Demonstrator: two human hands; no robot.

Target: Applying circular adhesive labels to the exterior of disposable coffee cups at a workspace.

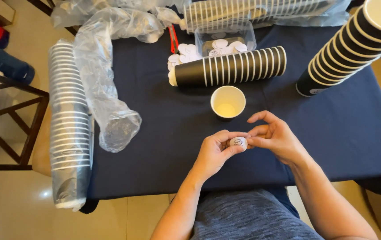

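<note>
Nearest the camera, the left hand [215, 153] pinches a small round white paper sticker [238, 142] between thumb and fingertips. The right hand [275, 138] meets it from the other side, its fingertips touching the sticker's edge, other fingers loosely curled. Just beyond both hands, about equally near, stands a single upright black paper cup with a cream inside [228, 102], nothing between. Farther off lie a sideways stack of black cups [228, 66] and a clear plastic tub of stickers [225, 40]. Left of the hands lies a plastic-wrapped sleeve of cups [69, 124].
</note>
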